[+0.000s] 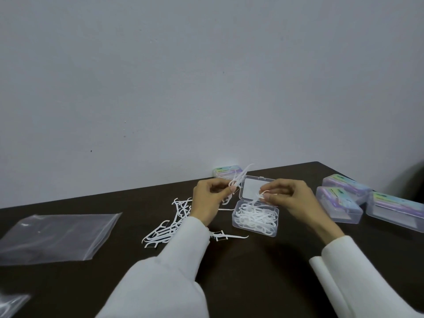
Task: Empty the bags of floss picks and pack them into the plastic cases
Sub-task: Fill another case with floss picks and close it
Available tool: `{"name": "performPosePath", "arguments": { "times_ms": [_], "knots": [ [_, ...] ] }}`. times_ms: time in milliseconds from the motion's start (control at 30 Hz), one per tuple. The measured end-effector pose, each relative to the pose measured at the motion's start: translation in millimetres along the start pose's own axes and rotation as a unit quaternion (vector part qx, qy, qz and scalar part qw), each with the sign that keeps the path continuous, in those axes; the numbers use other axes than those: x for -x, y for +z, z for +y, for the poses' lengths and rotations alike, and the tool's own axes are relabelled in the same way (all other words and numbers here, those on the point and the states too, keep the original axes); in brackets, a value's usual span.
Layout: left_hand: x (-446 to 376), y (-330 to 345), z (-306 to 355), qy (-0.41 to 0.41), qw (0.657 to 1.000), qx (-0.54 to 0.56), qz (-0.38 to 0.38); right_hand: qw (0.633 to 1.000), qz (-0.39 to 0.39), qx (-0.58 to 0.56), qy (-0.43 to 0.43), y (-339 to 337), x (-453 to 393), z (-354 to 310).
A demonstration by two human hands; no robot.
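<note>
An open clear plastic case [236,222] sits mid-table, its lid [252,188] tipped back, with several white floss picks inside. Just left of the case my left hand [207,198] pinches a small bundle of floss picks [239,176] that point up and to the right. Over the case my right hand [290,198] pinches one floss pick [258,198] whose lower end reaches down among the picks in the case. A loose pile of floss picks [168,228] lies on the dark table [252,271], partly under my left wrist.
An empty clear zip bag [57,237] lies flat at the left, and another bag [10,304] shows at the bottom left corner. Three closed cases with coloured labels [339,203] stand at the right, one more closed case [226,172] by the wall. The wall runs along the table's far edge.
</note>
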State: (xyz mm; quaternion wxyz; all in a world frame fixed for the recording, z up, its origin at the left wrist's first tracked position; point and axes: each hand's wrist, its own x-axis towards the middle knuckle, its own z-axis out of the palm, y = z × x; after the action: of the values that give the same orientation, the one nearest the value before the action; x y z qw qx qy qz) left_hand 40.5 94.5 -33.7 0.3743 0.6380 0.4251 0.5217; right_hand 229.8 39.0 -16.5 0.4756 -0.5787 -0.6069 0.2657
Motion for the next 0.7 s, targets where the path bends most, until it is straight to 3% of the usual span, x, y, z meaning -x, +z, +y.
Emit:
{"name": "performPosePath", "arguments": {
  "times_ms": [133, 533, 700],
  "knots": [
    [0, 0, 0, -0.001, 1.000, -0.002, 0.003, 0.990, 0.036, 0.137, -0.013, 0, 0, 9],
    [-1, -1, -1, 0.000, 1.000, 0.004, 0.007, 0.996, 0.083, -0.035, -0.018, -1, -4, 4],
    [-1, -2, -1, -0.003, 1.000, 0.005, 0.011, 0.999, 0.036, -0.006, 0.005, 9, -1, 8]
  ]
}}
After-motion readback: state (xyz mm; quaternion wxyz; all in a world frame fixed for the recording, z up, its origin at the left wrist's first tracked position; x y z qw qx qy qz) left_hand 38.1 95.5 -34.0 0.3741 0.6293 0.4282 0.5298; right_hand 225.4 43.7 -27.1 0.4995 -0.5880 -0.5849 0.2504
